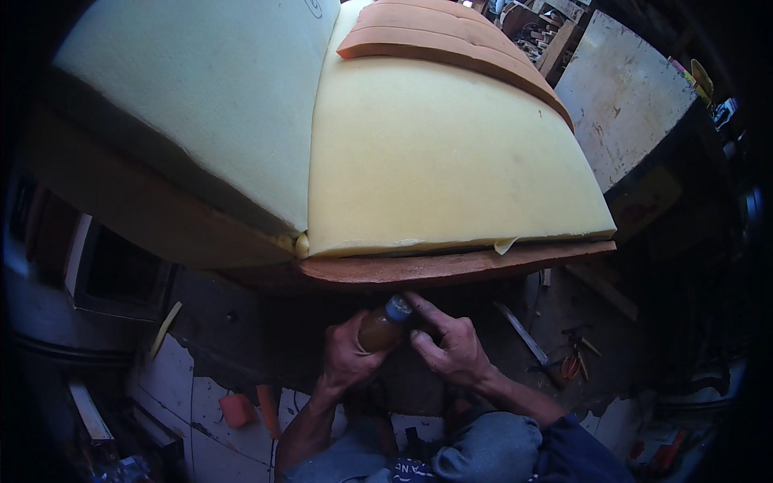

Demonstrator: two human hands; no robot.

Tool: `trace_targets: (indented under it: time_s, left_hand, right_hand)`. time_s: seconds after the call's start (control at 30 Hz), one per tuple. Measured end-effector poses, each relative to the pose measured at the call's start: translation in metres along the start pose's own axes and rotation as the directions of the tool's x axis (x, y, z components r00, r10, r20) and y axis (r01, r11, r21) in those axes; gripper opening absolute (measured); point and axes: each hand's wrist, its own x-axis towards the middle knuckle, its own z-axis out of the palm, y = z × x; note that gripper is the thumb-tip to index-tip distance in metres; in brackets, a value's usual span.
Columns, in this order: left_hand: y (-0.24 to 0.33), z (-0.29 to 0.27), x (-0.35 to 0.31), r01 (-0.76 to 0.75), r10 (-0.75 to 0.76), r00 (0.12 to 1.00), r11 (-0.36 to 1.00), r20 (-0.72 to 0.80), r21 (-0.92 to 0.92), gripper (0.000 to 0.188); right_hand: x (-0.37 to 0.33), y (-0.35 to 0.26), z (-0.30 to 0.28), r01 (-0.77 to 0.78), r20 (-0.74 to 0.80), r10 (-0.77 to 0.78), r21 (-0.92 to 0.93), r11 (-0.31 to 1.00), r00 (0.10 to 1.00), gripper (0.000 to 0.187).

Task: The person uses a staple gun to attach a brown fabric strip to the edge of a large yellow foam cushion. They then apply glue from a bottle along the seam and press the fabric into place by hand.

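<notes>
A plastic bottle (378, 330) with a blue cap (398, 307) and brownish contents is gripped in my left hand (348, 354), its top tilted up and to the right. Beside the cap is my right hand (452, 348), index finger stretched toward it and thumb apart, the other fingers curled; nothing shows in it. Just beyond both hands runs a reddish-brown strip (451, 268) along the front edge of a thick yellow foam slab (451, 153). A small foam flap (506, 245) hangs over that edge. Pale foam (209, 105) rises on the left, meeting the slab at a seam.
Layered orange foam sheets (451, 36) lie across the slab's far part. Below right, a long blade (522, 332) and orange-handled scissors (572, 366) rest on the floor. Orange foam scraps (237, 410) are at lower left. A worn pale panel (624, 97) stands at far right.
</notes>
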Motion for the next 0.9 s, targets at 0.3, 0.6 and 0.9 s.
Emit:
trace_targets:
  time_s: [0.3, 0.6, 0.9]
  left_hand:
    - [0.0, -0.003, -0.004, 0.037, -0.038, 0.999, 0.995, 0.015, 0.094, 0.04]
    - [-0.022, -0.017, -0.019, 0.026, -0.026, 1.0, 0.977, -0.004, 0.213, 0.039]
    - [-0.04, -0.025, -0.018, -0.005, 0.008, 0.999, 0.998, -0.042, 0.07, 0.039]
  right_hand:
    - [0.004, -0.02, 0.006, 0.229, -0.055, -0.224, 0.116, 0.966, 0.973, 0.07]
    - [0.043, -0.033, 0.078, 0.299, 0.06, -0.304, -0.43, 0.852, 0.951, 0.087]
    - [0.061, -0.064, 0.104, 0.365, 0.138, -0.349, -0.544, 0.755, 0.927, 0.085]
